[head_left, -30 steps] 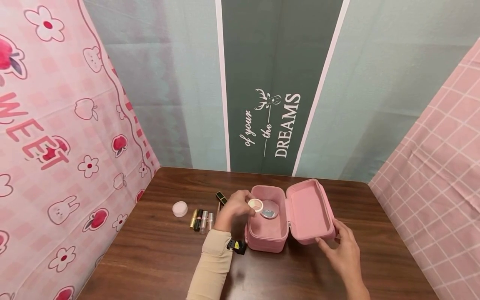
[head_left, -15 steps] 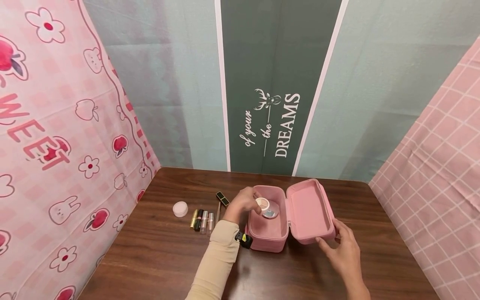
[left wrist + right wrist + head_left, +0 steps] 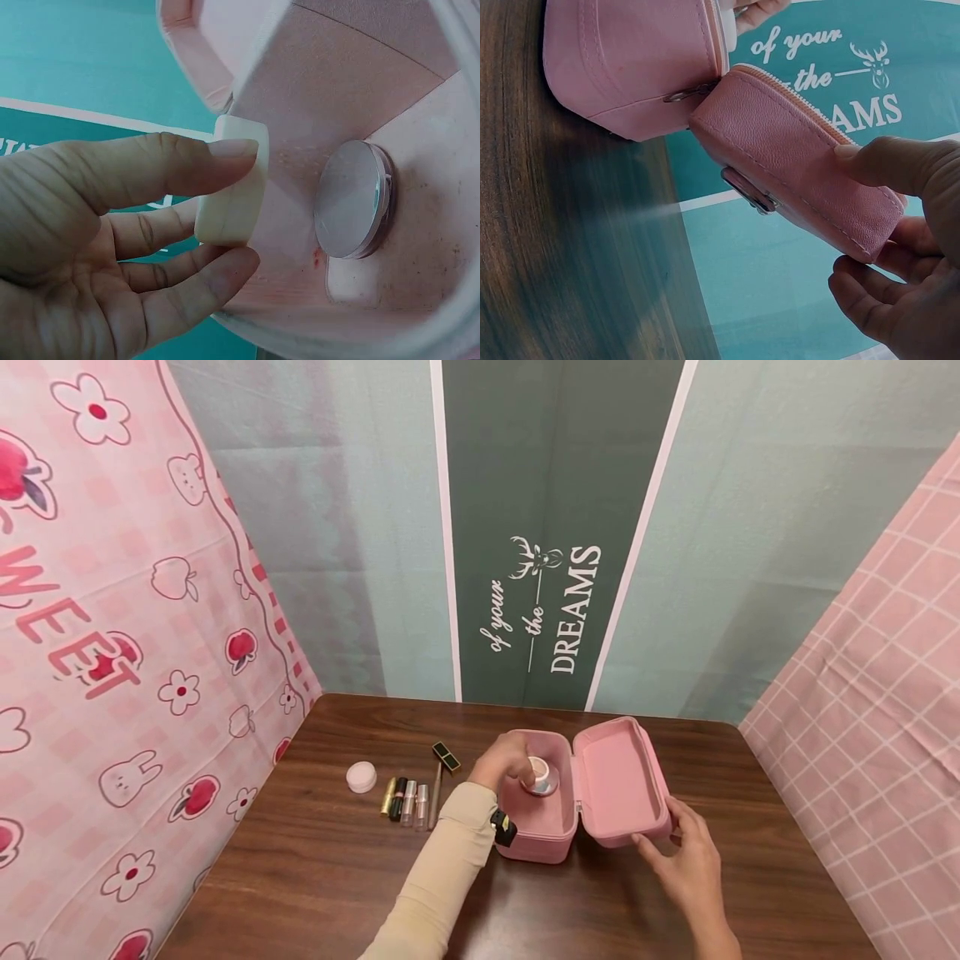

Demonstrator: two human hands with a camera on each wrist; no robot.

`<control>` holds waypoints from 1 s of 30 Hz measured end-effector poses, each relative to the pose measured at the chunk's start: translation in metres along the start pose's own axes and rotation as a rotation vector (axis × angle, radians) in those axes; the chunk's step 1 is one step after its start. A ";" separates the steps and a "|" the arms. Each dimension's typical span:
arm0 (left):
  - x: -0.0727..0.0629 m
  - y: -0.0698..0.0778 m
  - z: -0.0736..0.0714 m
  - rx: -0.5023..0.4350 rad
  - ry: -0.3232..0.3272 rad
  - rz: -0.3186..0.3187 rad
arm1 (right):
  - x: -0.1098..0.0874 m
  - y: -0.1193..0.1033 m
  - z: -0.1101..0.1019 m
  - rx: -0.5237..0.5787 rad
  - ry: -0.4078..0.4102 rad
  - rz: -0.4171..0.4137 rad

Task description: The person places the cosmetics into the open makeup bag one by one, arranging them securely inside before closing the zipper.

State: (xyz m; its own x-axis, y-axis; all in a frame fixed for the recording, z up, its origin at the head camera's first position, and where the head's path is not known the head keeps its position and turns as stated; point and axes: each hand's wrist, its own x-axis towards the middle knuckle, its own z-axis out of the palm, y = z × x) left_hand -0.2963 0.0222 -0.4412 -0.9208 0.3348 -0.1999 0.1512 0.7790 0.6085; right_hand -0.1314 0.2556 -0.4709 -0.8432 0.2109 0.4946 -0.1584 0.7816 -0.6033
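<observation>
My left hand [image 3: 508,762] reaches into the open pink zip case [image 3: 534,848] and pinches a small white round jar [image 3: 539,767] between thumb and fingers. In the left wrist view the jar [image 3: 234,180] is held on its side at the mouth of the case. Beyond it a silver round compact [image 3: 349,201] rests inside against the pink lining. My right hand [image 3: 686,858] grips the outer edge of the raised case lid [image 3: 619,783]. The right wrist view shows the thumb on the lid's [image 3: 795,165] zipper side and the fingers at its corner.
On the wooden table [image 3: 300,868], left of the case, lie a pale pink round tub [image 3: 361,777], a gold tube [image 3: 387,797], a black tube [image 3: 398,800], two clear-ended tubes, a thin stick [image 3: 436,795] and a black gold-edged piece [image 3: 446,756]. Printed cloths hang around the table.
My left hand has moved right and deeper into the case with the white jar, now over the silver compact. The right hand and the lid have stayed put.
</observation>
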 end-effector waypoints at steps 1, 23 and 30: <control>0.002 0.002 0.000 0.011 -0.003 -0.002 | 0.000 0.000 0.000 0.000 -0.001 0.001; 0.022 0.018 0.018 0.152 -0.247 -0.172 | 0.000 0.001 -0.001 0.003 -0.013 0.023; 0.025 0.018 0.027 0.068 -0.314 -0.209 | 0.000 0.001 -0.001 0.006 -0.028 0.023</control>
State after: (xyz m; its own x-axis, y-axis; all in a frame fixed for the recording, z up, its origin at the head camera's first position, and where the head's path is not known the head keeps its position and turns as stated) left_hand -0.3069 0.0586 -0.4556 -0.7810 0.3030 -0.5462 0.0048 0.8774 0.4798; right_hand -0.1307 0.2570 -0.4709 -0.8606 0.2127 0.4628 -0.1414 0.7732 -0.6182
